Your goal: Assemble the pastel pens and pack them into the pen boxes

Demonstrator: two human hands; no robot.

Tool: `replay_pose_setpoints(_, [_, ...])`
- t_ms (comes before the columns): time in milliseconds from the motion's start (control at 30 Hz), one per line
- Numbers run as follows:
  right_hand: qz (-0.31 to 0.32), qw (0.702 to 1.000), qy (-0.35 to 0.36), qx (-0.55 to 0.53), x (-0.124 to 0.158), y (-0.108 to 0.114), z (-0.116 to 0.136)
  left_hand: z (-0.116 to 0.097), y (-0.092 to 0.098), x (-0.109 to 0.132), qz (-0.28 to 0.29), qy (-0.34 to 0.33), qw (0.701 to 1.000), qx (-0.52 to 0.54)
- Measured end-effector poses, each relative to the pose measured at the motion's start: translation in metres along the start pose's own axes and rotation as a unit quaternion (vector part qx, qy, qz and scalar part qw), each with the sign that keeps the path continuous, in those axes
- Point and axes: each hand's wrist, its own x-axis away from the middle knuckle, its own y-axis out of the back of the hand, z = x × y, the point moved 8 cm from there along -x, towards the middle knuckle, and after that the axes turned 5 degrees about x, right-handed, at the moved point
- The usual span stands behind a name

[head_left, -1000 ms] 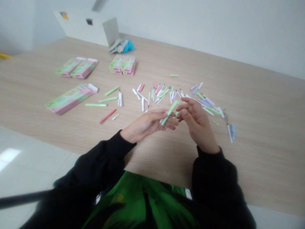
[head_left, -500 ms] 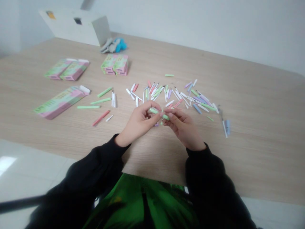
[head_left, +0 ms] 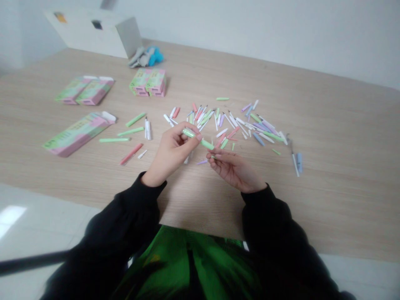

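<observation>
Left hand [head_left: 170, 155] pinching a pale green tube [head_left: 198, 138] between thumb and fingers, right hand [head_left: 235, 168] hovering half open just below its end (gripping nothing), pastel plastic pieces [head_left: 240, 127] lying scattered on a wooden table [head_left: 328, 175]

L hand [head_left: 170, 152] pinching, R hand [head_left: 236, 168] open, palm up.

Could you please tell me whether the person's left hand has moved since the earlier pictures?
Yes: the left hand has shifted toward the left of the view and slightly up it, closer to the pink stick lying on the table.
</observation>
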Motion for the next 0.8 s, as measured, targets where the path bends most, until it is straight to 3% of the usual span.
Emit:
replay_pose_setpoints(167, [-0.022,0.998,0.034,0.037,0.000,0.004,0.005,0.006,0.010,-0.003,-0.034,0.009,0.999,0.033])
replay_pose_setpoints(300, [-0.071,0.981,0.118,0.138,0.005,0.017,0.028,0.006,0.022,-0.009,-0.068,0.005,0.997,0.041])
replay_pose_setpoints(367, [-0.127,0.940,0.187,0.255,0.013,0.029,0.049,0.005,0.029,-0.012,-0.088,0.004,0.995,0.048])
replay_pose_setpoints(433, [-0.198,0.860,0.236,0.406,0.023,0.043,0.070,0.005,0.035,-0.013,-0.102,0.011,0.993,0.056])
replay_pose_setpoints(500, [-0.242,0.766,0.215,0.555,0.026,0.058,0.081,0.007,0.037,-0.013,-0.102,0.025,0.992,0.064])
replay_pose_setpoints(567, [-0.241,0.701,0.151,0.654,0.019,0.075,0.079,0.008,0.037,-0.012,-0.095,0.032,0.993,0.065])
replay_pose_setpoints(633, [-0.229,0.673,0.108,0.695,0.010,0.089,0.074,0.008,0.038,-0.012,-0.092,0.029,0.993,0.063])
replay_pose_setpoints(800, [-0.267,0.631,0.104,0.722,-0.004,0.102,0.068,0.003,0.039,-0.012,-0.098,0.005,0.995,0.016])
